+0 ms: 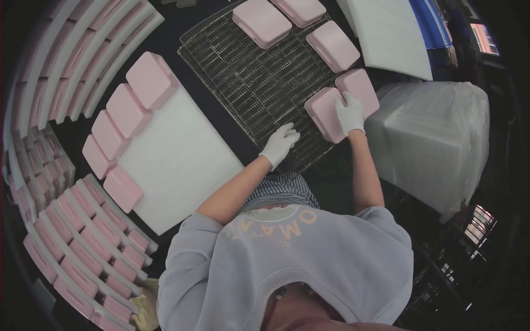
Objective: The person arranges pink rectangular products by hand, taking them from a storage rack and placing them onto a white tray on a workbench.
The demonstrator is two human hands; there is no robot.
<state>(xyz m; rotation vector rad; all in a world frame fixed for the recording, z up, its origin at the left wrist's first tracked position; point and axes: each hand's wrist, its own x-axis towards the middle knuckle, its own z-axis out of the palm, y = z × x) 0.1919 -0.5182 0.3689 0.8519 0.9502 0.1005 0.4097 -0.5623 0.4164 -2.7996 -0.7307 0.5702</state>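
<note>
My right hand (350,113), in a white glove, grips the right side of a closed pink box (323,116) with rounded corners. This box lies on a dark mesh surface (254,71), close against another pink box (361,88). To the left, my gloved left hand (280,145) is over the near edge of the mesh. Its fingers are partly stretched out, with nothing in them. More pink boxes, such as one at the far end (262,22) and one on the right edge (333,47), rest on the mesh.
Left of the mesh, a white foam sheet (176,154) bears a row of pink boxes (130,110). Stacks of pink boxes between white sheets (83,248) stand at far left. A plastic-wrapped bundle (428,138) and a white sheet (389,33) are at right.
</note>
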